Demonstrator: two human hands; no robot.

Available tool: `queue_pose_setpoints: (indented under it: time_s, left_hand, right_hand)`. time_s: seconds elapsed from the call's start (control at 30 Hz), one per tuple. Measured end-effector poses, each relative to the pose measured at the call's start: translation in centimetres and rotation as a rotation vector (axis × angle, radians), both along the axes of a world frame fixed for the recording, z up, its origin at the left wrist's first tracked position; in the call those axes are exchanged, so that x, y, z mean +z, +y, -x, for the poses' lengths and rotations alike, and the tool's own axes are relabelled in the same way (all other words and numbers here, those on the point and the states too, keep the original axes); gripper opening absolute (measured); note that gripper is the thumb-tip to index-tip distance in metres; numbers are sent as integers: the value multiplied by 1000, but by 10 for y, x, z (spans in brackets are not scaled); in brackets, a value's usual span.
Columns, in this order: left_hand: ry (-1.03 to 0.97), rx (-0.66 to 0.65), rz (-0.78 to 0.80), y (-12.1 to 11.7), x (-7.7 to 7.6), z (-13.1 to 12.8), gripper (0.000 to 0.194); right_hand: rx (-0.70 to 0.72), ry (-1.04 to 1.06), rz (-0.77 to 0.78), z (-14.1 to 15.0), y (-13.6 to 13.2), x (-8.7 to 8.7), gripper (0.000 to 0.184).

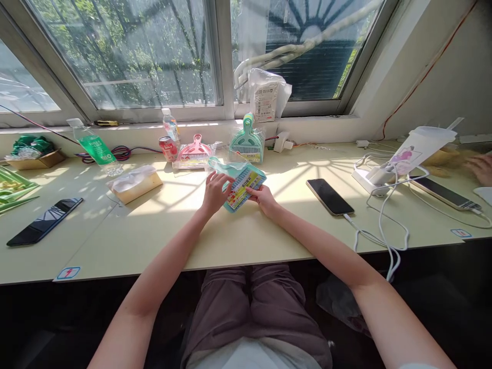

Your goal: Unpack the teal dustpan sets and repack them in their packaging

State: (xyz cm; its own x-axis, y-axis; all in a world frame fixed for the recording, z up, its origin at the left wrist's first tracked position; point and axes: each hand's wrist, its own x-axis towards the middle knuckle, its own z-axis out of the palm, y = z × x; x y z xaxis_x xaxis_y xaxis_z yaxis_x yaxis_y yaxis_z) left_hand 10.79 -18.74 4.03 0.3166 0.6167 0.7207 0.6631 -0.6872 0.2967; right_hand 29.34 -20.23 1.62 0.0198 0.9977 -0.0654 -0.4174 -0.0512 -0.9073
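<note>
Above the table in front of me is a teal mini dustpan and brush set in clear plastic wrap, with a yellow label across it. It is tilted, its handle end pointing up and left. My left hand has its bent fingers on the left edge of the pack. The lower right edge is pinched between thumb and fingers of my right hand. Behind it, a green dustpan set leans upright by the window wall, and a pink dustpan set lies to its left.
To the left are a tissue pack, a green bottle, a red can and a dark phone. At right, a charging phone, tangled white cables, a power strip and a cup. Another person's hand shows far right.
</note>
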Motion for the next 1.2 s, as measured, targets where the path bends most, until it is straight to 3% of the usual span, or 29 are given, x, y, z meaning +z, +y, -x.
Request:
queue_pose_setpoints:
  time_s: [0.07,0.17,0.23,0.3,0.4,0.67,0.77,0.87,1.0,1.1,1.2]
  left_hand:
    - [-167,62,-25,-3,1,-2,19]
    - [-627,211,-57,0,3,1,64]
    - [-894,132,147,7,4,6,80]
    - [-1032,-85,483,14,5,11,75]
    - [-1082,-285,757,19,3,12,62]
    - [-1009,-477,967,7,-10,-13,64]
    - [-1066,-512,943,6,-8,-15,66]
    - [-1119,-513,926,2,-4,-12,72]
    - [-1133,-517,996,-6,-3,-16,105]
    - [-1117,-422,1052,-10,-9,-22,127]
    - [-1099,-311,1031,-9,-15,-27,129]
  right_hand:
    - [-21,32,-32,-1,0,2,22]
    - [-38,76,-70,-4,0,6,26]
    - [-30,83,-93,-5,-1,8,28]
    - [-22,69,-108,-4,-2,8,30]
    - [-38,43,-121,-1,-3,6,32]
    - [-194,73,-82,2,-1,7,26]
    - [-221,79,-69,1,-1,6,24]
    - [-230,88,-69,1,-1,6,23]
    - [-270,90,-64,0,0,5,28]
    - [-290,63,-60,0,0,4,32]
    - [-291,45,-55,0,-1,3,33]
